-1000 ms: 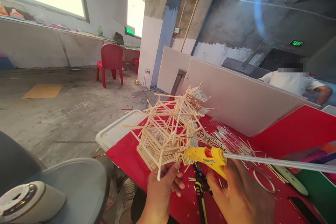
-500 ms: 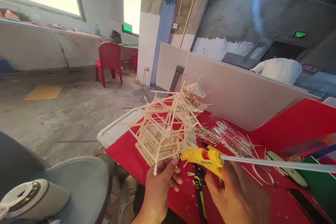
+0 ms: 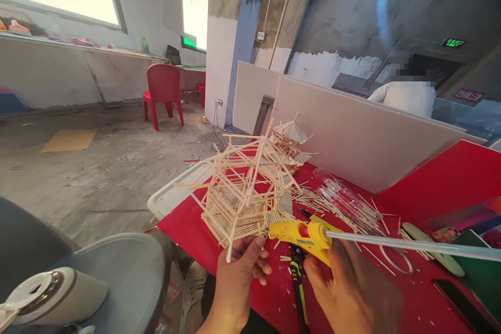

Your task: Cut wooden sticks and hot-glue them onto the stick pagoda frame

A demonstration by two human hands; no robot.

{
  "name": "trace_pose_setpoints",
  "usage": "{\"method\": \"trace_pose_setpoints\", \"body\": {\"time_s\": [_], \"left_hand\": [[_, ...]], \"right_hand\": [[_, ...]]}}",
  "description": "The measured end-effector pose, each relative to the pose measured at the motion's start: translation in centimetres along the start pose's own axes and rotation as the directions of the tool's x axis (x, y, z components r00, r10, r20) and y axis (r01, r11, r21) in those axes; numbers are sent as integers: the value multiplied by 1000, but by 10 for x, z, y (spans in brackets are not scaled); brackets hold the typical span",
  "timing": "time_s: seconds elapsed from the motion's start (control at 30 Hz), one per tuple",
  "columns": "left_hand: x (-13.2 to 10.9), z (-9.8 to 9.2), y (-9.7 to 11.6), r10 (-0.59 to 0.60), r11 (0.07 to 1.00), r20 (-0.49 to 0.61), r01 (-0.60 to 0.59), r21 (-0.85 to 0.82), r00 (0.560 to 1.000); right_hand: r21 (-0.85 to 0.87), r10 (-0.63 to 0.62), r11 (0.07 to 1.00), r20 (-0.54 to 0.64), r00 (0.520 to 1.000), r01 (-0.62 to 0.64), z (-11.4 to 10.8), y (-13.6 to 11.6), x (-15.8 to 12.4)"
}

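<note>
A yellow hot glue gun [image 3: 299, 234], with a long clear glue stick [image 3: 410, 245] out of its back, is gripped in my right hand [image 3: 344, 287]. Its nozzle points left, close to the fingertips of my left hand [image 3: 245, 266]. Thumb and finger of that hand are closed on a short wooden stick [image 3: 261, 229] at the near base of a stick-built pavilion frame [image 3: 242, 203]. The far end of the stick is hidden against the frame. Below the glue gun lie black-and-yellow pliers [image 3: 298, 284] on the red tabletop [image 3: 270, 297].
A finished-looking stick tower [image 3: 289, 138] stands behind the frame. Loose sticks in plastic [image 3: 352, 203] lie right, near a phone [image 3: 465, 302]. At left, a grey stool [image 3: 133, 266] bears a white flask [image 3: 66, 295]. A person in white [image 3: 409, 98] is behind the pale boards [image 3: 332, 130].
The camera view has shifted slightly. Both hands and the glue gun stay almost in place, nozzle still by my left fingertips. The person behind the boards has straightened up.
</note>
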State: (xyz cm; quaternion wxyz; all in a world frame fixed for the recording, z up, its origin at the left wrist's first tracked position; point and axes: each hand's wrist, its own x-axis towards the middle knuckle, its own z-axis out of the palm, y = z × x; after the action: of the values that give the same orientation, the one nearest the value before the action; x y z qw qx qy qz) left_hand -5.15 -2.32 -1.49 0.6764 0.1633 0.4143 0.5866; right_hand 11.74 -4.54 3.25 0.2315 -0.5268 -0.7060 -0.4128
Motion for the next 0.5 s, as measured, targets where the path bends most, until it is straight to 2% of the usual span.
{"method": "trace_pose_setpoints", "body": {"time_s": [0.5], "left_hand": [[1,-1,-2,20,1000,6,-20,17,1000]], "right_hand": [[16,0,1000,-13,1000,0,-2,0,2]]}}
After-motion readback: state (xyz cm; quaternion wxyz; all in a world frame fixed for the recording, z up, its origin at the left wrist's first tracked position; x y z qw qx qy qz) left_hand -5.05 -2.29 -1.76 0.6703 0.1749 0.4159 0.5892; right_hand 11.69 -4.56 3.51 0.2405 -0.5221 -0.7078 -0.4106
